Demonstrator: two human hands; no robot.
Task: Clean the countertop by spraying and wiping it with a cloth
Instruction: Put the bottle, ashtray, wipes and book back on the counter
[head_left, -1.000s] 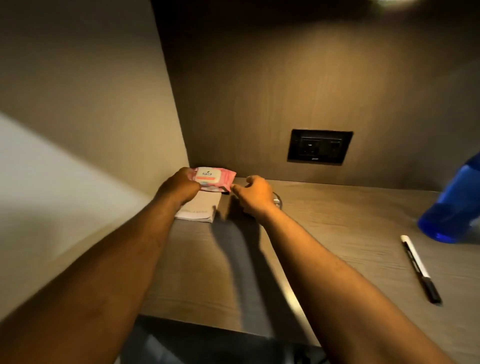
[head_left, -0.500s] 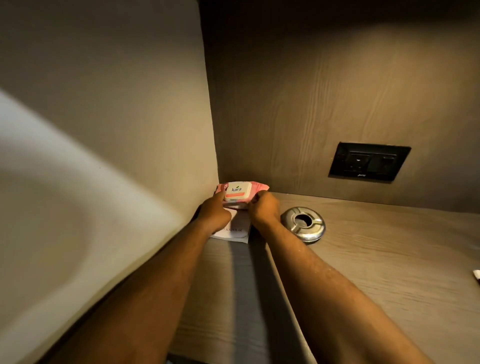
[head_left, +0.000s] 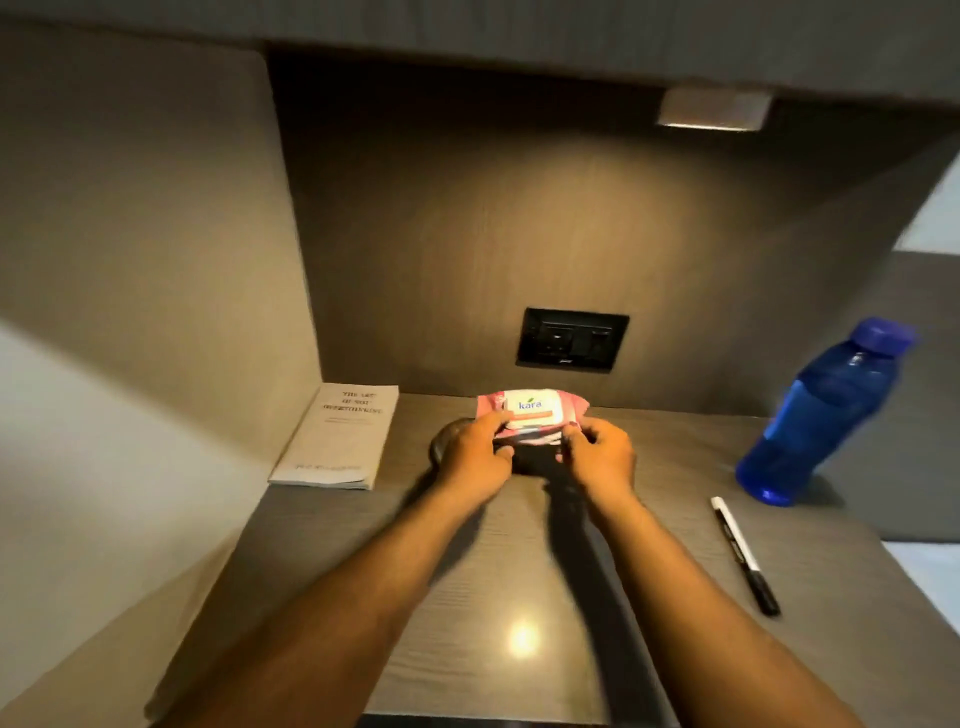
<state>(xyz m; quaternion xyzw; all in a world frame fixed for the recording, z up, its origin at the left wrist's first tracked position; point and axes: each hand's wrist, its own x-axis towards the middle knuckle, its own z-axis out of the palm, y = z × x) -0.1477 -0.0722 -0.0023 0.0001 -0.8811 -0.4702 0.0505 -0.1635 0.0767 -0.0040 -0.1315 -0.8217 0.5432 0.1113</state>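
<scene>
A pink pack of wet wipes (head_left: 530, 413) with a white label is held up above the middle of the wooden countertop (head_left: 498, 582), near the back wall. My left hand (head_left: 475, 452) grips its left end and my right hand (head_left: 600, 457) grips its right end. Both hands are closed on the pack. A round metal grommet (head_left: 441, 441) is mostly hidden behind my left hand. No spray bottle or cloth shows in view.
A thin grey booklet (head_left: 340, 436) lies at the back left corner against the side wall. A blue water bottle (head_left: 826, 415) stands at the right. A black-and-white marker (head_left: 743, 553) lies in front of it. A black socket plate (head_left: 571, 338) is on the back wall.
Both hands have lifted the wipes pack off the booklet and carried it right, over the grommet. The view has pulled back, so the bottle and marker show again.
</scene>
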